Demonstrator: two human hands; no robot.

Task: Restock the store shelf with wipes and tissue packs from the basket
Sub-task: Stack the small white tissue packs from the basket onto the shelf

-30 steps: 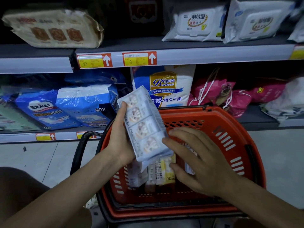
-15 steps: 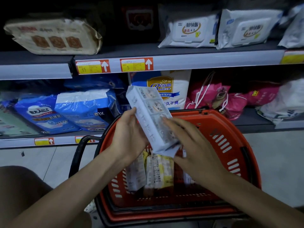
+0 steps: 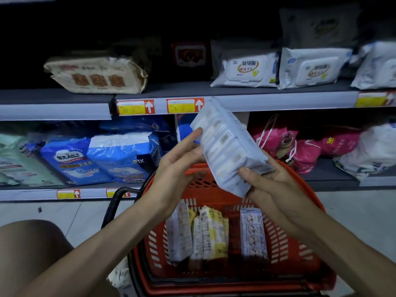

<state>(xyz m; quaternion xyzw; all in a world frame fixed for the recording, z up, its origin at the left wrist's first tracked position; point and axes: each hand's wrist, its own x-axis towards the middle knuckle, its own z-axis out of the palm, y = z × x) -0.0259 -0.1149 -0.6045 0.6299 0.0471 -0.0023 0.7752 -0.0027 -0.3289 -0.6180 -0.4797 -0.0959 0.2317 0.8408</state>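
Note:
I hold a pale multi-pack of pocket tissues (image 3: 225, 144) tilted above the red basket (image 3: 300, 249), just below the upper shelf edge (image 3: 267, 101). My right hand (image 3: 270, 183) grips its lower end, thumb on the front. My left hand (image 3: 182, 155) touches its left side with the fingers spread. Several more packs stand inside the basket: a white one (image 3: 179, 232), yellow-and-white ones (image 3: 211, 232) and a cartoon-print one (image 3: 254, 234).
White wipes packs (image 3: 246, 69) and a beige pack (image 3: 96, 76) lie on the upper shelf, with a gap between them. Blue bags (image 3: 122, 155) and pink bags (image 3: 285, 144) fill the lower shelf. The basket's black handle (image 3: 113, 206) hangs left. My knee (image 3: 27, 249) is lower left.
The tissue pack has risen and moved right, now near the upper shelf edge. My right hand shifted to grip its lower end; my left hand's fingers opened against its side.

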